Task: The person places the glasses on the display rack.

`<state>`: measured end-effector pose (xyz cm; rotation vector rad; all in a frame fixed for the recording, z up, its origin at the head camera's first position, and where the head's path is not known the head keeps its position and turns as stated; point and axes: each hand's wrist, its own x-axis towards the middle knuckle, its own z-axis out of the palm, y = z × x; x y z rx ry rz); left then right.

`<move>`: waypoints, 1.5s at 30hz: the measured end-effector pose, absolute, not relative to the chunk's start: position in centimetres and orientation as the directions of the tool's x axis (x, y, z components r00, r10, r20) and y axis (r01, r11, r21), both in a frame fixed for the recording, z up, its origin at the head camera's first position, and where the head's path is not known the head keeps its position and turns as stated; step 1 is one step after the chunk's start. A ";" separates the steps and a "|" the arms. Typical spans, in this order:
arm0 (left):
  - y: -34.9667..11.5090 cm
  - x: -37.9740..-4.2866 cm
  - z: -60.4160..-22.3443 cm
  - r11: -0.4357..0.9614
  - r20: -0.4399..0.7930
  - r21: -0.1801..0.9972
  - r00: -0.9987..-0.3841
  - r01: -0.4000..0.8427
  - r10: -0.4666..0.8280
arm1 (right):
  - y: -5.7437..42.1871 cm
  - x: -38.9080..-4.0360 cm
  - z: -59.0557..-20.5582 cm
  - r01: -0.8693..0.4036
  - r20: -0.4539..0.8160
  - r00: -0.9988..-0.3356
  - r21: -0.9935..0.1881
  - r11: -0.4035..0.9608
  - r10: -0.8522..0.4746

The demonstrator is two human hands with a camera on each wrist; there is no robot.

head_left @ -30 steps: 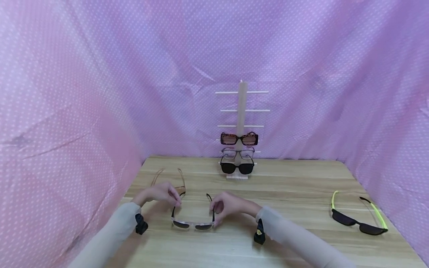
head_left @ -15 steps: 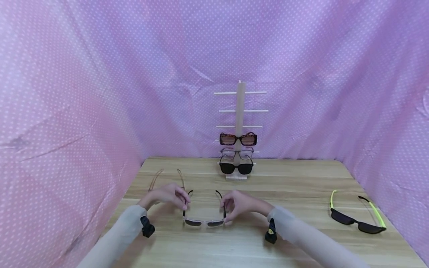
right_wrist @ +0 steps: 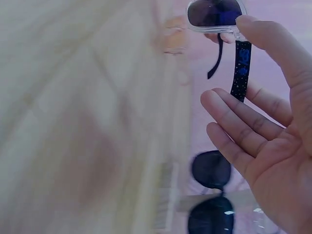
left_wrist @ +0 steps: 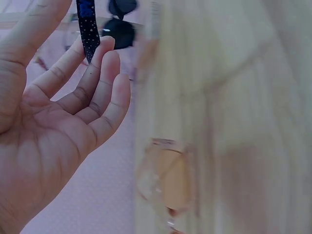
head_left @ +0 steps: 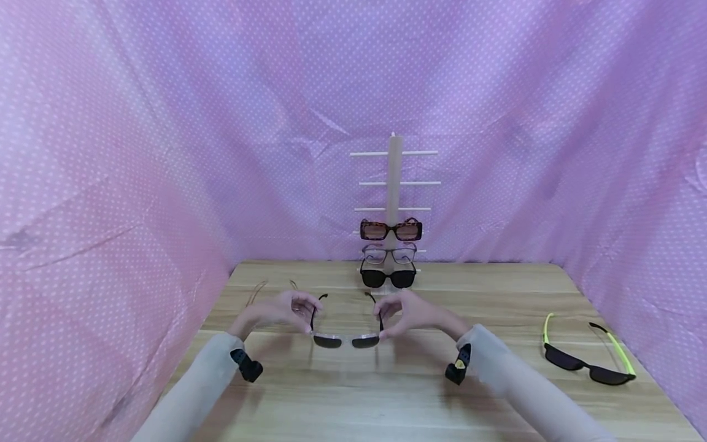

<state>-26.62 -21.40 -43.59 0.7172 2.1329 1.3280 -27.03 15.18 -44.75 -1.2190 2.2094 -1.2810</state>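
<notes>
A pair of sunglasses (head_left: pixel 328 341) with a clear frame, dark lenses and black temples is held up over the wooden table, lenses facing the person and temples spread. My left hand (head_left: pixel 293 309) grips it at its left side, thumb near the hinge and fingers along the temple. On the other side my right hand (head_left: pixel 411 312) pinches the right temple and frame corner. Speckles show on the black temple (left_wrist: pixel 88 29) in the left wrist view. In the right wrist view, the thumb lies at the lens (right_wrist: pixel 214 12).
Behind stands a rack (head_left: pixel 393 178) with white rods. Its lower rods carry tortoiseshell sunglasses (head_left: pixel 374 231), thin-framed eyeglasses (head_left: pixel 374 255) and black sunglasses (head_left: pixel 374 279). Orange-tinted glasses (left_wrist: pixel 173 180) lie behind my left hand. Sunglasses with neon-yellow temples (head_left: pixel 566 357) rest at the table's right.
Both hands have carried the clear-framed sunglasses rightward, then up and away from the person. My left thumb has come up to the frame corner. The racked glasses stay put.
</notes>
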 end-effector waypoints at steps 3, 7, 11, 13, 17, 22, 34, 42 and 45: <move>-21.2 -26.9 -42.2 0.364 -0.109 0.910 -0.735 0.197 0.669 | 15.7 -27.5 -43.3 -0.534 0.176 -0.599 -0.815 0.226 -0.781; -20.7 -27.4 -40.4 0.354 -0.055 0.901 -0.743 0.252 0.667 | 16.4 -27.8 -41.2 -0.563 0.214 -0.610 -0.795 0.227 -0.763; -20.0 -27.7 -38.9 0.322 0.005 0.900 -0.743 0.295 0.669 | 17.1 -27.8 -38.8 -0.602 0.257 -0.615 -0.764 0.232 -0.746; -19.7 -27.8 -38.1 0.301 0.039 0.900 -0.746 0.315 0.664 | 17.5 -27.8 -37.8 -0.607 0.279 -0.620 -0.763 0.222 -0.733; -18.8 -27.8 -36.6 0.251 0.103 0.906 -0.755 0.339 0.648 | 18.2 -28.1 -36.0 -0.571 0.304 -0.636 -0.804 0.167 -0.709; -17.7 -27.7 -35.3 0.190 0.157 0.918 -0.760 0.347 0.631 | 19.2 -28.0 -34.2 -0.561 0.350 -0.666 -0.817 0.134 -0.659; -15.9 -27.8 -33.6 0.073 0.318 0.906 -0.787 0.416 0.528 | 20.0 -27.7 -32.3 -0.579 0.440 -0.700 -0.810 0.087 -0.563; -14.2 -28.2 -32.6 0.057 0.380 0.888 -0.797 0.457 0.469 | 20.8 -27.6 -31.5 -0.576 0.466 -0.736 -0.813 0.092 -0.491; -13.5 -28.5 -32.5 0.038 0.395 0.888 -0.802 0.459 0.449 | 21.2 -27.5 -31.4 -0.574 0.472 -0.753 -0.812 0.107 -0.459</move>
